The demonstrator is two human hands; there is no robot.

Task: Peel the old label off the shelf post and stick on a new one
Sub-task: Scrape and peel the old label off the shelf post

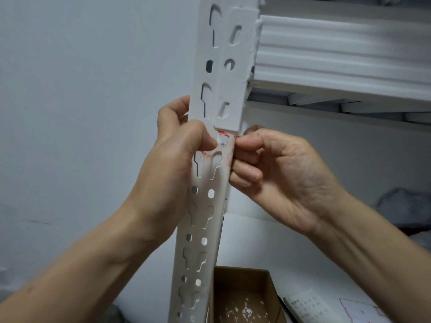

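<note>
A white slotted shelf post runs up the middle of the head view. A small torn remnant of the old label, white with a red edge, clings to the post just under a raised white bracket. Reddish smears mark the post below it. My left hand wraps the post from the left, its thumb pressing beside the remnant. My right hand sits at the post's right edge, fingers curled, thumb and forefinger pinched at the label's edge. No new label is in sight.
A brown cardboard box below holds several small paper scraps. A printed sheet lies to its right on a white surface. A white ribbed shelf beam joins the post at upper right. A plain wall fills the left.
</note>
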